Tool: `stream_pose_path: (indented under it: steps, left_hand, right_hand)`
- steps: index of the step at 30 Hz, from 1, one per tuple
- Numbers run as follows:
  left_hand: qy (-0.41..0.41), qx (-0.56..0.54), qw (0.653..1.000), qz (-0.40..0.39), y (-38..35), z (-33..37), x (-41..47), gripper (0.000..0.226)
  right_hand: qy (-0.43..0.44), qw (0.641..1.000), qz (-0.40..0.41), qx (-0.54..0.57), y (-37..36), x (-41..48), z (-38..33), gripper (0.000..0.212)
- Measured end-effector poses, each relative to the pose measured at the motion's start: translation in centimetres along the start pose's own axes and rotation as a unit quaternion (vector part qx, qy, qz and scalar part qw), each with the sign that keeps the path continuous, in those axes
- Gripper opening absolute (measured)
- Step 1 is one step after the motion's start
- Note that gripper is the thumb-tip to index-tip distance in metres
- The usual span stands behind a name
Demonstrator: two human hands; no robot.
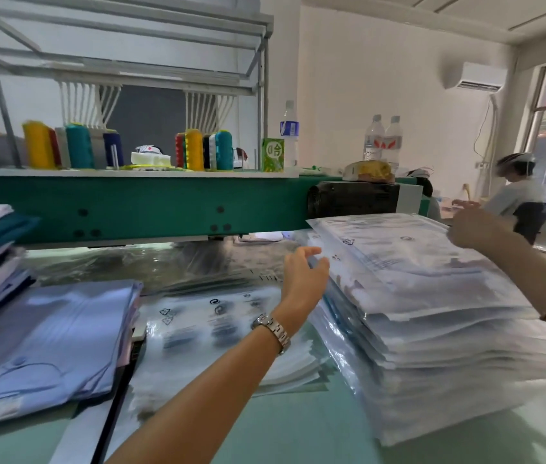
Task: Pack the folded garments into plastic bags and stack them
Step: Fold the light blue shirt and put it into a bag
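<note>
A tall stack of bagged clothes (432, 346) sits on the right side of the table (298, 433). The top bag (398, 252) lies flat on it. The left hand (303, 279) is at the left edge of the stack, near the top, with its fingers fairly straight and a small gap to the thumb. The right hand (472, 229) is on the far right edge of the top bag, but it is too blurry to tell how it grips. A pile of empty plastic bags (204, 323) lies in the middle. Folded blue shirts (47, 336) lie on the left. Behind is a green machine (131, 205) with spools of thread (194, 149) on top
</note>
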State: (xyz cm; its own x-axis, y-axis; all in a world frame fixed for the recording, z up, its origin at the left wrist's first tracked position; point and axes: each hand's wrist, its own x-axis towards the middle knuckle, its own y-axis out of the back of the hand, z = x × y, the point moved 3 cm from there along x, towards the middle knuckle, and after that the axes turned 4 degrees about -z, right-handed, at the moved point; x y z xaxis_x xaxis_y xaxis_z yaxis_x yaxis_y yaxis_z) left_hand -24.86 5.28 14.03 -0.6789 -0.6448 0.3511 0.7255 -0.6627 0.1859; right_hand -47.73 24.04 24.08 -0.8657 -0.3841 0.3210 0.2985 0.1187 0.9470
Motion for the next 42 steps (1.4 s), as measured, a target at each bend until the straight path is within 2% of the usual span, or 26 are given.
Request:
stream_pose_path:
  steps: [2, 5, 9, 14, 18, 22, 24, 26, 29, 31, 33, 37, 42]
  left_hand:
    - [-0.017, 0.025, 0.999, 0.021, 1.7, -0.4, -0.5, 0.028]
    - [-0.041, 0.061, 0.996, 0.045, 4.6, -1.6, -1.7, 0.026]
    - [-0.035, 0.140, 0.984, 0.102, 9.1, -5.1, -3.7, 0.031]
    - [-0.028, 0.237, 0.961, 0.140, 14.3, -10.3, -7.2, 0.026]
    - [-0.024, 0.347, 0.920, 0.181, 18.2, -13.1, -10.0, 0.024]
    - [-0.015, 0.370, 0.903, 0.217, 21.1, -15.1, -11.9, 0.024]
    - [-0.017, 0.358, 0.905, 0.228, 21.9, -15.7, -12.6, 0.027]
    - [-0.025, 0.348, 0.910, 0.226, 22.5, -16.0, -13.0, 0.030]
    - [-0.041, 0.358, 0.909, 0.210, 23.6, -16.5, -13.4, 0.032]
    - [-0.050, 0.370, 0.906, 0.199, 24.3, -16.8, -13.7, 0.030]
    - [-0.061, 0.369, 0.908, 0.190, 25.0, -16.9, -14.0, 0.026]
    - [-0.074, 0.371, 0.909, 0.176, 25.4, -16.9, -14.2, 0.022]
    - [-0.085, 0.397, 0.895, 0.185, 25.4, -16.8, -14.3, 0.023]
  right_hand:
    - [0.040, 0.999, 0.006, -0.006, 1.9, -2.4, -3.7, 0.007]
    - [0.103, 0.994, 0.039, 0.006, 4.0, -7.4, -10.0, 0.014]
    - [0.240, 0.967, 0.080, 0.029, 3.2, -14.2, -18.4, 0.020]
    - [0.360, 0.930, -0.011, 0.075, -2.6, -19.5, -26.9, 0.014]
    - [0.400, 0.899, -0.101, 0.145, -10.0, -21.1, -31.7, 0.023]
    - [0.443, 0.860, -0.166, 0.191, -15.5, -22.1, -33.9, 0.040]
    - [0.500, 0.830, -0.176, 0.173, -17.0, -22.5, -34.4, 0.029]
    - [0.521, 0.812, -0.182, 0.190, -17.9, -22.5, -34.4, 0.016]
    - [0.528, 0.802, -0.140, 0.242, -18.2, -22.5, -34.1, 0.024]
    - [0.551, 0.783, -0.099, 0.272, -18.4, -22.9, -33.7, 0.025]
    - [0.574, 0.772, -0.061, 0.266, -18.0, -23.1, -33.6, 0.026]
    - [0.597, 0.761, 0.082, 0.241, -16.8, -24.0, -33.8, 0.020]
    - [0.565, 0.770, 0.151, 0.253, -16.4, -24.7, -33.7, 0.020]
